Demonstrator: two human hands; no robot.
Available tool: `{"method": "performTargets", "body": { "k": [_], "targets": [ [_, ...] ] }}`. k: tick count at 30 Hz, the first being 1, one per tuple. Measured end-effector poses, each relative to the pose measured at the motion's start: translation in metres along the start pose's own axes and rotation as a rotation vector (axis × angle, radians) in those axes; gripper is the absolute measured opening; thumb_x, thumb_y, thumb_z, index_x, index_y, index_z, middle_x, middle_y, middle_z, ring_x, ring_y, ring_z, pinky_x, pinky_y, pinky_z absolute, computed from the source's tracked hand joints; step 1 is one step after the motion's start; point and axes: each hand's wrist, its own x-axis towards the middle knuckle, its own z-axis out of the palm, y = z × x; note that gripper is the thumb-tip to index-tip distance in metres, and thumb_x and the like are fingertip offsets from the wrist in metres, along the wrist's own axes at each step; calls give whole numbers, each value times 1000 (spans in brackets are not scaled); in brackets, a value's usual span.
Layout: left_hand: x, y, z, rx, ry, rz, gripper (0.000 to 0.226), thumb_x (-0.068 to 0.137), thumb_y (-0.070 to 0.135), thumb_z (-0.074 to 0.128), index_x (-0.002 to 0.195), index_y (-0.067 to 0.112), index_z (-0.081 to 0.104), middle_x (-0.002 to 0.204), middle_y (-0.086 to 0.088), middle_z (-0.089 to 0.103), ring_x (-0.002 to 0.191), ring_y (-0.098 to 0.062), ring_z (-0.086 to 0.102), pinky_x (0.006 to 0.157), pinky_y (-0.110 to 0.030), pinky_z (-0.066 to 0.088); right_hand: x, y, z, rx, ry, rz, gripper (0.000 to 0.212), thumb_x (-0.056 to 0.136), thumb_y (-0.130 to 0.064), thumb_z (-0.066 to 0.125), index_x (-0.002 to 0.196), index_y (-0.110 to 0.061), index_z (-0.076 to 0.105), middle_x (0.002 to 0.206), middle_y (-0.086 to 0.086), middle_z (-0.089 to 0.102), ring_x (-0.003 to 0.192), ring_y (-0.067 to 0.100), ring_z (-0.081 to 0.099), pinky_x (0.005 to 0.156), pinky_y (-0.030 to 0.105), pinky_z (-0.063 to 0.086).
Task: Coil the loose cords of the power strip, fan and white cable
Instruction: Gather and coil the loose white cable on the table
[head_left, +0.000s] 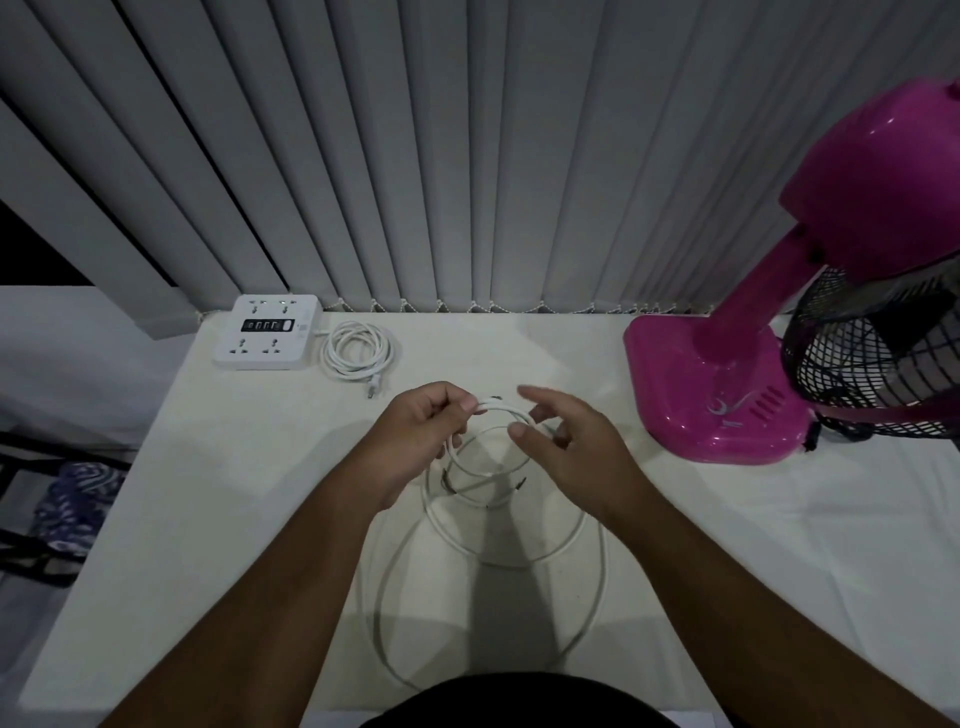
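Note:
A white cable (597, 582) lies in wide loose loops on the white table (249, 519) in front of me. My left hand (421, 431) pinches one end of it near the table's middle, holding a small loop. My right hand (566, 436) hovers just right of that loop, fingers spread, thumb and forefinger touching the cable. The white power strip (267, 332) sits at the back left, its cord (358, 353) lying coiled beside it. A pink fan (727, 395) stands at the right, its black grille (872, 364) tilted down.
Grey vertical blinds (467, 156) hang along the table's far edge. A black rack with patterned cloth (72, 499) stands off the table's left edge. A dark cord or strap (813, 436) dangles by the fan's base.

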Motion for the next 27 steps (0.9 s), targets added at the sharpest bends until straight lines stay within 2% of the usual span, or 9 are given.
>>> {"method": "performTargets", "body": {
  "k": [3,7,10,12,14,16,20,24,27],
  "targets": [
    [-1,4,-1,35,-9,-26,20,98,33,60,84,30,73,79,9,69,66,-8,57,63,-27,44,7,-6,0,-14,-70,12,17,97,-26,63,105,-19,76,78,-9,68,58,-5,54,58,10,40],
    [-8,5,-7,119,-110,-162,35,98,54,45,98,33,73,101,12,77,79,-2,68,65,-25,48,3,-5,5,266,34,218,20,99,-26,59,95,-12,74,74,-1,66,44,8,49,44,21,42],
    [-14,-1,4,-72,-98,-193,34,104,43,42,94,25,69,93,3,77,89,-14,69,74,-31,49,0,-4,8,376,44,306,20,99,-26,59,96,-11,71,74,2,67,43,15,51,43,23,44],
    [-16,-3,14,-311,-26,-202,31,106,33,42,98,18,68,75,2,66,81,-19,68,78,-34,49,-4,-2,12,483,-21,358,20,100,-24,58,99,-8,70,79,7,68,47,18,54,46,27,48],
    [-16,-5,21,-476,14,-209,31,107,27,40,102,10,66,62,2,46,62,-17,59,71,-32,52,-9,0,16,552,-81,401,21,100,-23,58,101,-6,69,81,9,70,50,18,54,48,30,49],
    [-17,-6,24,-499,50,-210,33,108,24,38,102,6,64,58,3,33,49,-13,39,60,-29,49,-11,3,15,456,-106,384,19,98,-25,62,97,-10,72,77,6,69,50,15,51,48,28,46],
    [-16,-4,26,-402,50,-209,34,107,24,38,97,5,65,57,5,28,48,-12,22,51,-27,34,-9,-2,10,359,-146,295,14,95,-26,64,103,-28,75,75,-5,63,52,9,46,47,25,39],
    [-16,-1,24,-453,-4,-191,35,106,29,43,105,3,67,60,0,41,51,-15,39,54,-28,39,-4,-10,7,329,-135,264,22,100,-29,57,91,-14,71,66,-3,58,45,15,46,43,27,41],
    [-20,-5,21,-516,-29,-214,38,106,30,41,117,3,65,65,-4,53,64,-22,61,69,-34,52,-5,-10,9,555,-112,364,24,101,-24,57,87,-6,67,61,2,55,43,16,45,44,28,42]
  ]
}}
